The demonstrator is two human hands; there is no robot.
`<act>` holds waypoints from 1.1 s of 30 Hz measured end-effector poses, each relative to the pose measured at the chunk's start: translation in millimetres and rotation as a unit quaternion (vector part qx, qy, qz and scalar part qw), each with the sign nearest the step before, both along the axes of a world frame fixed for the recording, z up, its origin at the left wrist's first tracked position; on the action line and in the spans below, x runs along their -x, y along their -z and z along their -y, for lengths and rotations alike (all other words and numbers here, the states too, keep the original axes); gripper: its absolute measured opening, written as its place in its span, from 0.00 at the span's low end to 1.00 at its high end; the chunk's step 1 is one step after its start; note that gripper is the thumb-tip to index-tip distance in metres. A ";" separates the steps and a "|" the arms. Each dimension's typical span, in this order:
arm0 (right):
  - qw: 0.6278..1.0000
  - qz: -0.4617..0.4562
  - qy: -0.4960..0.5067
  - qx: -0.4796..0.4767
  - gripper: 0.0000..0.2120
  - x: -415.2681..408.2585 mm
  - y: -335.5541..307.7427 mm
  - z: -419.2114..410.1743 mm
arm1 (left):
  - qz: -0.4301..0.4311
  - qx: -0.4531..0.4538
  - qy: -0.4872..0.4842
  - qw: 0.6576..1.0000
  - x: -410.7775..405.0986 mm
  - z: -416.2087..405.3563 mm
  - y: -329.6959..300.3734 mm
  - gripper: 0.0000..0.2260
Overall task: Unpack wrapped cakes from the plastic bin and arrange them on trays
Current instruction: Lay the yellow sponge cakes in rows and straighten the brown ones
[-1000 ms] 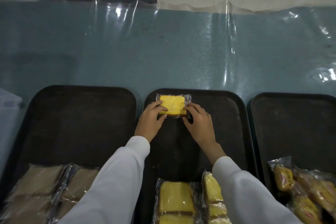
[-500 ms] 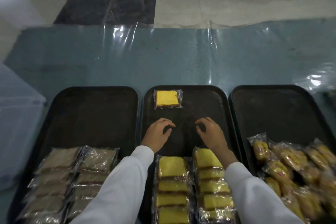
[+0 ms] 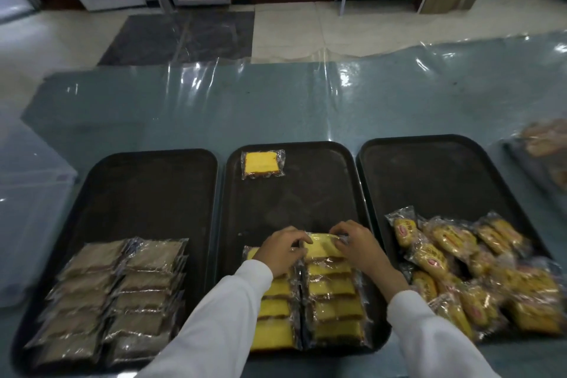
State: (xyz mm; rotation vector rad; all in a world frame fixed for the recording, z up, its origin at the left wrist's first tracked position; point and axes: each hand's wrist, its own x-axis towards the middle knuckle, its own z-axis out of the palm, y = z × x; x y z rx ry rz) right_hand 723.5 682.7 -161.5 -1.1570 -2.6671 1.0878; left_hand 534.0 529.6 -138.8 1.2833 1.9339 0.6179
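Your left hand (image 3: 280, 250) and right hand (image 3: 357, 244) both pinch the top cake (image 3: 320, 245) of the right stack on the middle tray (image 3: 352, 193); grip looks closed, though blurred. Next: lift it clear and set it beside the lone cake (image 3: 262, 163) at the far edge.

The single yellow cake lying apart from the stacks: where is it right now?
In the head view, the single yellow cake lies flat at the far left corner of the middle tray, well beyond both hands and the yellow stacks.
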 end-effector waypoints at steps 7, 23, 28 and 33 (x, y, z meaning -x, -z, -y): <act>0.999 0.003 -0.052 -0.002 0.15 -35.9 3.2 -0.8 | -0.054 0.035 -0.002 0.998 -23.1 -5.1 2.0 0.14; 0.997 -0.022 -0.032 -0.063 0.13 -19.7 29.3 -26.0 | -0.136 0.025 -0.043 0.989 -26.1 -37.2 22.7 0.11; 0.993 -0.030 -0.038 -0.106 0.14 -5.1 43.9 -38.1 | -0.175 0.020 -0.031 0.984 -13.6 -49.2 34.0 0.13; 0.987 -0.028 -0.034 -0.157 0.12 8.0 54.5 -52.6 | -0.219 0.013 -0.013 0.975 -0.2 -60.3 44.9 0.15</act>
